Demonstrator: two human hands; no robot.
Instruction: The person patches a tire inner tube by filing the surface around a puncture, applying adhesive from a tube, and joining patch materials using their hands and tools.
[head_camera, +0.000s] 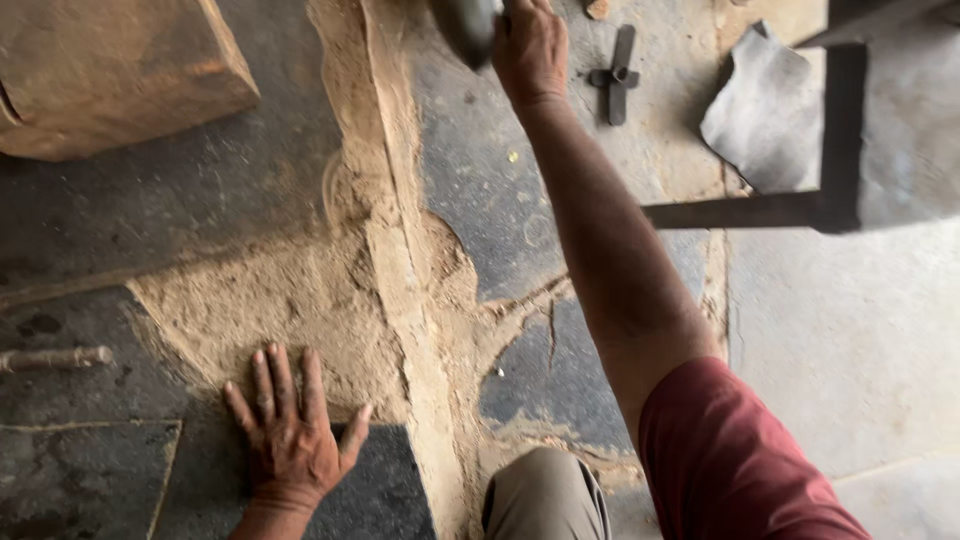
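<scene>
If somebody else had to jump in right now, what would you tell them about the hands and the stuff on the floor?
Left hand: open, flat on the stone floor at the edge of the sawdust pile, holding nothing.
Right hand: stretched far forward, fingers closed on a dark grey object cut off by the top edge of the picture; what it is cannot be told.
Nearby: wooden block upper left, dark cross-shaped metal piece beside the right hand.
Sawdust covers the floor's middle; what is done or left cannot be told.
</scene>
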